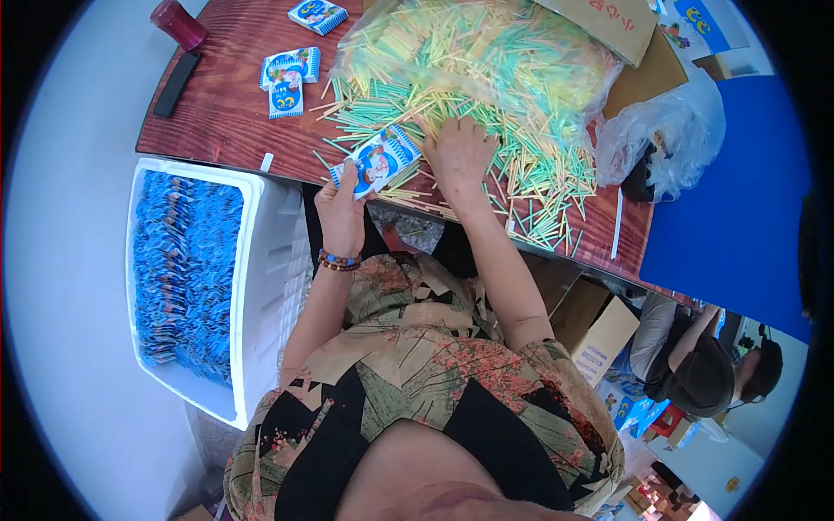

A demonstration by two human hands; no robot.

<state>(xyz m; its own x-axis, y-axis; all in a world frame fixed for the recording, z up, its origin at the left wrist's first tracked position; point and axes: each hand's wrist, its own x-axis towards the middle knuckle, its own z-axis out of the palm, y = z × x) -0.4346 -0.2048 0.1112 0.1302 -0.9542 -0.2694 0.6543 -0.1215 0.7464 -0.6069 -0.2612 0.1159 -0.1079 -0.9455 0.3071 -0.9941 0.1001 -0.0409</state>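
My left hand [341, 208] is closed on a small blue-and-white packet [387, 161], with the thumb across its near end. The packet is tilted over the table's front edge. Just right of it, my right hand [462, 161] reaches into a loose heap of thin green and yellow sticks [543, 182]. Its fingers are bent down and closed around some of the sticks; the fingertips are hidden among them. Behind the hand, more such sticks fill a large clear plastic bag [486, 52] lying on the table.
Similar packets [291, 68] lie on the red-brown table [226, 104], near a black bar [176, 84] and a red cylinder [179, 23]. At left stands a white foam box [252, 286] full of blue packets. A crumpled clear bag [669, 130] lies at right; another person [704, 373] sits beyond.
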